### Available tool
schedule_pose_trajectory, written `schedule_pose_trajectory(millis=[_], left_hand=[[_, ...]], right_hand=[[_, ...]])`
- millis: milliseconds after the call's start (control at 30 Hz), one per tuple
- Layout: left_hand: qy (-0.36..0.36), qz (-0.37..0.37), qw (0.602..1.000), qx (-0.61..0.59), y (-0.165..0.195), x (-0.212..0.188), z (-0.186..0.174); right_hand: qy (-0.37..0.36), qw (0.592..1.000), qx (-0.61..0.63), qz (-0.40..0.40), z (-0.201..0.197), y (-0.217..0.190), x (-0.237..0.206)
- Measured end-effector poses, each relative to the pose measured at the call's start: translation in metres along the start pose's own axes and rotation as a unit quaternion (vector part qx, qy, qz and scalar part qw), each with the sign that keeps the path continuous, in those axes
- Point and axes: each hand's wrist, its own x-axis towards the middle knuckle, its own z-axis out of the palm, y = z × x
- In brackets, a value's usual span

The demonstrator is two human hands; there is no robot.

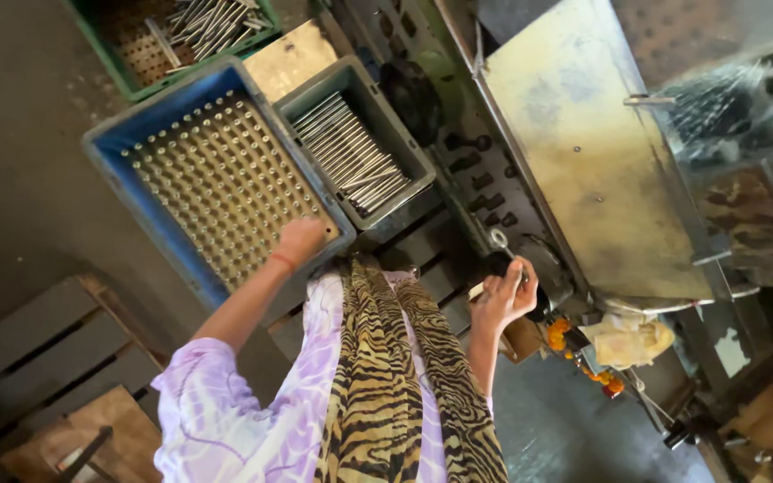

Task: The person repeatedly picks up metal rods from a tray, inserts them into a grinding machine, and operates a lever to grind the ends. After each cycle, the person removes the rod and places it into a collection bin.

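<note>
- My left hand sits on the near corner of the blue crate, down among the upright metal rods; fingers hidden, so I can't tell its grip.
- My right hand is closed around the black lever knob on the machine.
- Grey bin of loose rods sits just beside the blue crate.
- Green crate behind.

A metalworking workshop is shown. A worn machine with a stained steel panel is seen at the right; plastic crates filled with upright metal pins and a grey bin of steel rods are set at the left, above a dusty concrete floor.
</note>
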Motion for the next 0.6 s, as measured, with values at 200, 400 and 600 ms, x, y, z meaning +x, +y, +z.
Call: schedule_pose_trajectory(millis=[200, 400, 600], left_hand=[[-0.068, -0.072, 0.989, 0.109, -0.023, -0.030, 0.015], [-0.103, -0.132, 0.984, 0.063, -0.025, -0.003, 0.021], [0.014, -0.053, 0.996, 0.067, -0.039, -0.027, 0.016]], right_hand=[[-0.010, 0.999, -0.032, 0.028, -0.008, 0.011, -0.005], [-0.050, 0.998, -0.041, 0.026, 0.009, 0.015, -0.007], [-0.058, 0.990, -0.129, -0.010, 0.014, 0.012, -0.018]])
